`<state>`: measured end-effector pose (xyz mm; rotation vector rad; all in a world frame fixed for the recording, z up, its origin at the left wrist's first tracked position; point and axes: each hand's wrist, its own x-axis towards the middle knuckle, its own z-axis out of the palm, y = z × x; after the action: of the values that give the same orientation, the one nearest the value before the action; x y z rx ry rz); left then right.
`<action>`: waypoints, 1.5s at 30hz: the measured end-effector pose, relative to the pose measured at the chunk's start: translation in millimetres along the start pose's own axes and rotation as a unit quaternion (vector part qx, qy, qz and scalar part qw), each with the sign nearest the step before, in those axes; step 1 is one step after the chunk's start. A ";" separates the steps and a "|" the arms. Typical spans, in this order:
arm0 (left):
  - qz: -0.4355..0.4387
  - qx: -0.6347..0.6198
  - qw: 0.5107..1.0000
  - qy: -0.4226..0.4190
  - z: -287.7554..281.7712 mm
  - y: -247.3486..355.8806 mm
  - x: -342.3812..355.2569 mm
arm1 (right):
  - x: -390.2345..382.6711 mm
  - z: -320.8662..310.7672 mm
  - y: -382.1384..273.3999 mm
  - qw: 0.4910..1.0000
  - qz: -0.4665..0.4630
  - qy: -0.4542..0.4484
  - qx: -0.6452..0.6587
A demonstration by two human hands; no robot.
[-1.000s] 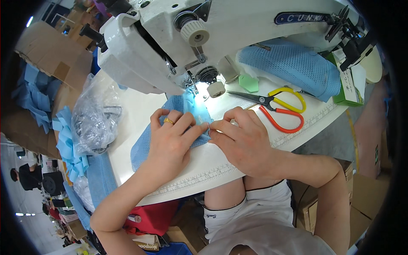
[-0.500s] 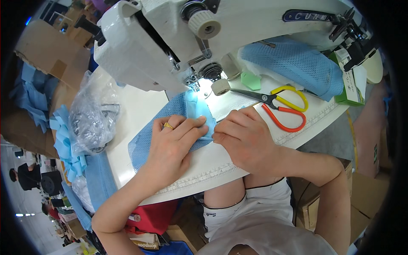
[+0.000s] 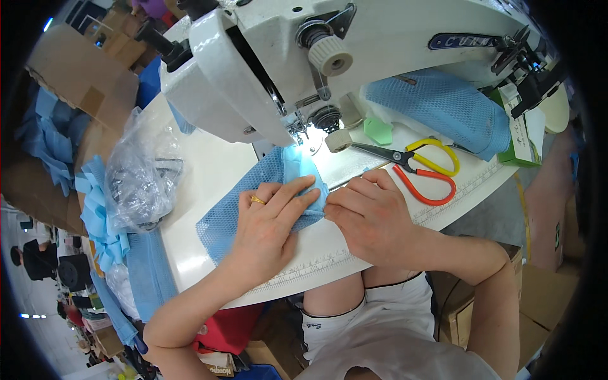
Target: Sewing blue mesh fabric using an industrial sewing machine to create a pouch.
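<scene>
My left hand (image 3: 269, 225), a gold ring on it, lies with bent, separated fingers pressing on a light blue fabric strip (image 3: 299, 163). Beneath that is blue mesh fabric (image 3: 221, 231), running under the presser foot (image 3: 296, 132) of a white sewing machine (image 3: 225, 95). My right hand (image 3: 373, 218) is closed, pinching the strip's near right edge. Scissors (image 3: 430, 174) with yellow and red handles lie just beyond it, beside a small green piece (image 3: 378, 131).
The white table (image 3: 196, 164) holds a plastic bag (image 3: 142, 177), blue strips (image 3: 95, 196), a folded mesh piece (image 3: 443, 107) and a green box (image 3: 519, 152). Cardboard boxes (image 3: 95, 76) stand left. A person in black (image 3: 38, 259) is in the background at left.
My left fingertips have moved from a pinch beside my right hand to pressing farther up the strip. The strip shows more fully; my right hand has shifted slightly right and down.
</scene>
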<state>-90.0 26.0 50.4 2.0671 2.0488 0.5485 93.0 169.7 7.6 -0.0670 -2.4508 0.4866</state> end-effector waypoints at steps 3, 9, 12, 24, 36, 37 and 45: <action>0.008 -0.012 1.000 -0.002 -1.8 -2.4 0.6 | 0.2 -2.3 -1.3 1.000 0.001 0.000 0.003; 0.008 -0.001 1.000 -0.004 -7.1 -4.9 2.2 | 2.7 -2.0 -1.1 1.000 -0.007 0.006 -0.005; 0.008 0.005 1.000 -0.009 -7.3 -7.7 2.1 | 3.5 0.1 -0.9 1.000 0.004 0.011 -0.007; -0.001 0.033 0.999 -0.007 -8.0 -13.3 12.3 | 9.8 -0.4 -1.3 0.997 0.058 0.003 -0.055; -0.073 0.024 0.997 0.009 -11.1 -9.9 20.4 | 11.6 -1.6 -1.4 0.996 0.072 -0.020 -0.057; -0.046 0.009 0.999 0.007 -11.4 -12.4 19.7 | 11.6 -1.9 -1.5 0.996 0.072 -0.019 -0.057; -0.013 -0.005 1.000 0.012 -11.2 -24.9 18.4 | 13.8 -2.6 -1.6 0.995 0.071 -0.024 -0.066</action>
<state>-117.6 43.7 53.7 2.0361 2.0787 0.5814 83.6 171.3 18.1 -0.2897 -2.5347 0.3897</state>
